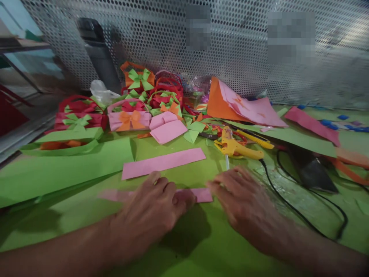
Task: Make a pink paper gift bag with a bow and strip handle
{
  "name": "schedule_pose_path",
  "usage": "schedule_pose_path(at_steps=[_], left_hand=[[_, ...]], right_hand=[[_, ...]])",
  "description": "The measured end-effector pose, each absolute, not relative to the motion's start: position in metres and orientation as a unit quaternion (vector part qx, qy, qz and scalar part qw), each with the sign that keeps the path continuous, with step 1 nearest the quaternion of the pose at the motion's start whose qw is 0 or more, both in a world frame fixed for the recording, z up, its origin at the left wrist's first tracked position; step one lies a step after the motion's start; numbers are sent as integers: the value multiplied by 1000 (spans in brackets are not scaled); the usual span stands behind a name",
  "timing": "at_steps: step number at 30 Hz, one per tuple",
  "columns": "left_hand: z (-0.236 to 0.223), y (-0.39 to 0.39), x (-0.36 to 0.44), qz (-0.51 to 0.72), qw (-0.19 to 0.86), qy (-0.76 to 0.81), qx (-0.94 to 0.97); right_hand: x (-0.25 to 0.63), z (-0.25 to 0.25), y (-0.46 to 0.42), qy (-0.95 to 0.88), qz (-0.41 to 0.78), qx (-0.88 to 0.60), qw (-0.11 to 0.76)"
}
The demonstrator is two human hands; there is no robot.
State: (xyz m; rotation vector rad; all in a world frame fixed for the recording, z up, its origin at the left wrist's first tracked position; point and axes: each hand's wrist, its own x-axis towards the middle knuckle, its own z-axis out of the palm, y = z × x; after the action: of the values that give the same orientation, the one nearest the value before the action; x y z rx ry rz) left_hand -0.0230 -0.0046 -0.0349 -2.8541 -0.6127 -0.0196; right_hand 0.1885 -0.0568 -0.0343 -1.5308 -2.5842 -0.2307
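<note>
A narrow pink strip (203, 195) lies across the green table in front of me, its left end blurred. My left hand (157, 206) rests on the middle of this strip, fingers curled and thumb pressed along it, covering much of it. At the strip's right end is my right hand (242, 196), smeared by motion; its fingertips are close to the strip, but whether they grip it is unclear. Just beyond both hands lies a wider pink strip (164, 163). A yellow hot glue gun (238, 148) sits past my right hand, nozzle toward me.
Small bow-trimmed bags (131, 120) crowd the back left, beside a dark bottle (99, 57). Green sheets (66, 165) cover the left side. A yellow cutter knife (256, 139), scraps and pink sheets (248, 105) lie behind. The black cord (271, 188) loops at right.
</note>
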Motion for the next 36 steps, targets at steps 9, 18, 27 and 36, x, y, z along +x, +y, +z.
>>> schedule_pose_path(at_steps=[9,18,27,36], left_hand=[[-29,7,-37,-29,57,-170,-983],[-34,18,-51,-46,28,-143,-988],[-36,16,-50,-89,43,-138,-986],[-39,16,-50,-57,12,-160,-985]], right_hand=[[183,-41,-65,-921,-121,-369,-33],[185,-30,-63,-926,-109,-356,-69],[178,-25,-56,-931,-136,-328,-87],[208,-30,-69,-913,-195,-352,-66]])
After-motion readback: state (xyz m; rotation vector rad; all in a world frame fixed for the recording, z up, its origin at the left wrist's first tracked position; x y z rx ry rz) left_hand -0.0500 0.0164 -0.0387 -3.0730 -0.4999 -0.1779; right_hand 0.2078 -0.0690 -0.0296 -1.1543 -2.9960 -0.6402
